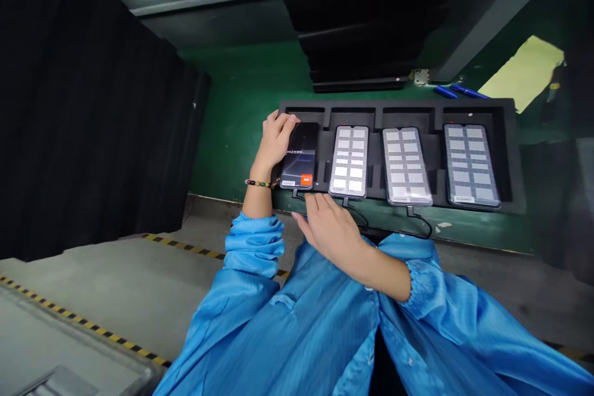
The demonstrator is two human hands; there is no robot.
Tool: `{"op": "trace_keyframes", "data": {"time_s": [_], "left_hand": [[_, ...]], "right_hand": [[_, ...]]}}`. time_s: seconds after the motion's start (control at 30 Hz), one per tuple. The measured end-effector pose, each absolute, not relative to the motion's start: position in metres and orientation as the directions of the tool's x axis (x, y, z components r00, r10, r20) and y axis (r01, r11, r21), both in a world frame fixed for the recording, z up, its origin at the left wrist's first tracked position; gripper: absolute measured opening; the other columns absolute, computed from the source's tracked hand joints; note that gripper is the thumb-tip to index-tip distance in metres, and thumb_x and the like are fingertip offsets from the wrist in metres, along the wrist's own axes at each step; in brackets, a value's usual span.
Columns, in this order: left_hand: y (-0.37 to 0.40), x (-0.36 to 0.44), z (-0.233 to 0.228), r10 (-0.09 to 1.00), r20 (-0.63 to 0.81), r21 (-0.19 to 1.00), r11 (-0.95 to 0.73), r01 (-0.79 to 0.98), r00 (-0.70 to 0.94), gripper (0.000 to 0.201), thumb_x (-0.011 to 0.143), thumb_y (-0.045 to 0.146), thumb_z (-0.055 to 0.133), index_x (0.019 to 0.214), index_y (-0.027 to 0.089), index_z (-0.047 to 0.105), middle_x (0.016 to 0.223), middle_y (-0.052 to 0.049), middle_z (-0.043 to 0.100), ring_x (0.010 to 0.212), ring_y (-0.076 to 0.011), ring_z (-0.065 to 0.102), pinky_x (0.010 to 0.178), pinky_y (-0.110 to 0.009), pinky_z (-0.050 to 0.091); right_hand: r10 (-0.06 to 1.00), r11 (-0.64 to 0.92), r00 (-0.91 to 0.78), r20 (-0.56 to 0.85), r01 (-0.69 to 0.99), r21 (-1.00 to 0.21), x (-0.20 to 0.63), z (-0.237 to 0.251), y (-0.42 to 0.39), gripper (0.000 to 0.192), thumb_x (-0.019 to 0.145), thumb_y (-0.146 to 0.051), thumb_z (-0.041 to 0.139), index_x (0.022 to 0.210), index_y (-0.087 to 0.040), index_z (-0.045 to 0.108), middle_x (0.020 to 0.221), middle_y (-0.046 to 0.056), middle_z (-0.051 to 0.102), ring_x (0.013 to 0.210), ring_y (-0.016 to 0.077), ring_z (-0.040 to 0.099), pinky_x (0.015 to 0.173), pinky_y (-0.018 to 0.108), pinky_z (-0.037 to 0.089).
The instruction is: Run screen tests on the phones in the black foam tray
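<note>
the desk is smooth and green, beneath black curtains hanging in folds. the blue smock is thin and glossy, gathered at the cuffs. a long matte black tray with squared recesses lies on the desk. the left hand curls its grip over the upper left edge of the dark phone, at the tray's left end; i cannot tell whether it clamps. the right hand, fingers together, thumb apart, is at that phone's lower edge; whether its grip pinches anything is hidden. three lit phones, flat and round-cornered, show pale rectangles. a thin cable loops from one. a beaded bracelet rings the left wrist.
</note>
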State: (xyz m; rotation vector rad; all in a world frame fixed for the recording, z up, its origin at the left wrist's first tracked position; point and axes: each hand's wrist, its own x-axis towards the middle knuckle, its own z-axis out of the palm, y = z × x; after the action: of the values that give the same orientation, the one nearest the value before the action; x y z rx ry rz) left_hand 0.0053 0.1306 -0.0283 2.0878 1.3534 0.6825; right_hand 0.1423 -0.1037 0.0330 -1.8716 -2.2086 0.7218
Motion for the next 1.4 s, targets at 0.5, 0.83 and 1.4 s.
{"op": "trace_keyframes", "data": {"time_s": [0.5, 0.83, 1.4], "left_hand": [[0.116, -0.002, -0.037, 0.927, 0.148, 0.693, -0.346, 0.632, 0.345, 0.064, 0.112, 0.072, 0.03, 0.108, 0.026, 0.074, 0.128, -0.013, 0.072, 0.146, -0.0352, 0.052, 0.128, -0.064, 0.035], [0.116, -0.001, -0.039, 0.929, 0.16, 0.704, -0.343, 0.621, 0.333, 0.068, 0.111, 0.076, 0.026, 0.106, 0.027, 0.073, 0.126, -0.012, 0.071, 0.146, -0.0349, 0.052, 0.128, -0.065, 0.035], [0.081, -0.03, -0.04, 0.918, 0.178, 0.856, -0.322, 0.404, 0.355, 0.06, 0.109, 0.073, 0.047, 0.143, 0.031, 0.074, 0.164, -0.006, 0.062, 0.168, -0.0283, 0.039, 0.142, -0.054, 0.024]], "right_hand": [[0.945, 0.046, -0.168, -0.279, 0.917, -0.395, 0.129, 0.029, -0.079, 0.059, 0.118, -0.054, 0.034, 0.112, -0.013, 0.076, 0.101, 0.018, 0.082, 0.09, 0.0262, 0.081, 0.068, 0.028, 0.04], [0.947, 0.036, -0.148, -0.286, 0.932, -0.361, 0.126, 0.037, -0.072, 0.056, 0.117, -0.05, 0.039, 0.109, -0.011, 0.08, 0.09, 0.019, 0.081, 0.088, 0.0298, 0.083, 0.065, 0.031, 0.04], [0.953, 0.034, -0.124, -0.277, 0.951, -0.308, 0.123, 0.036, -0.07, 0.051, 0.115, -0.04, 0.04, 0.102, -0.012, 0.08, 0.088, 0.02, 0.081, 0.085, 0.0307, 0.083, 0.068, 0.033, 0.048]]}}
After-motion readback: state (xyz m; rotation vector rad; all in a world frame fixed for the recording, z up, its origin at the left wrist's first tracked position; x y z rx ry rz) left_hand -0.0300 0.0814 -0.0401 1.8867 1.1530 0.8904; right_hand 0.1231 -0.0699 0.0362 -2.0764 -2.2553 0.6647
